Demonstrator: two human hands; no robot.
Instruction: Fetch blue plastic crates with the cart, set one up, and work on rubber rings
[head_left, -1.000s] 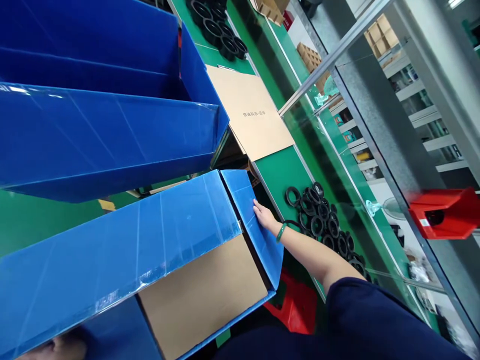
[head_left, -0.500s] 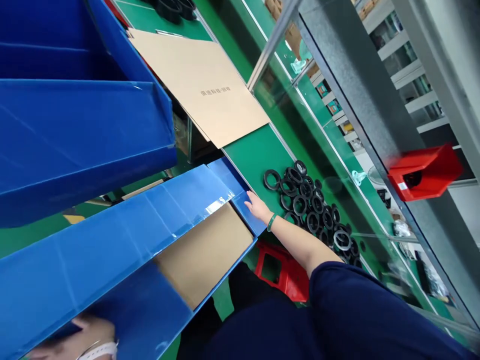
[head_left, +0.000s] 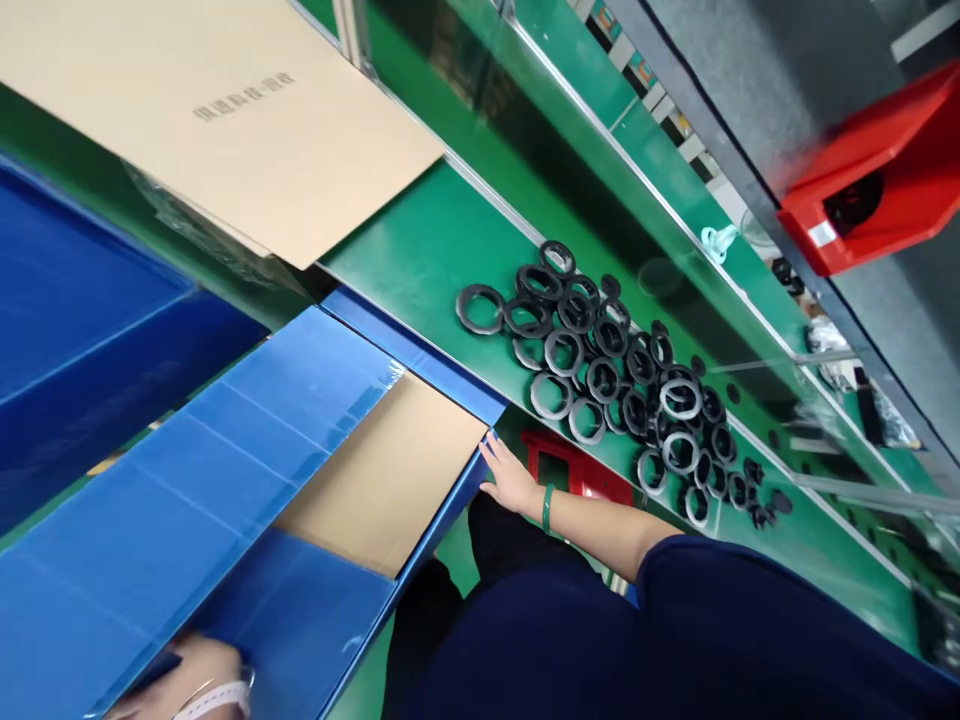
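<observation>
Right hand point(head_left: 510, 478), left hand point(head_left: 196, 682), apparently on blue box point(head_left: 300, 420)

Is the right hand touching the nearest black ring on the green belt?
Apart. The head view shows the right hand beyond the belt's near edge, with bare green belt between it and the nearest black ring.

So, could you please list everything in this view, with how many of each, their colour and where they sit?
black rubber rings: dozens, black, heaped on the belt
conveyor belt: one, green, running diagonally
cardboard sheet: one, tan, printed, lying on the belt
blue plastic box: one, blue, beside the belt
cardboard liner: one, tan, inside that box
second box: one, dark blue, far left
red stool: one, red, below the belt
red bin: one, red, upper right
right hand: one, green bangle, on the box's edge
left hand: one, white wrist strap, bottom left
</observation>
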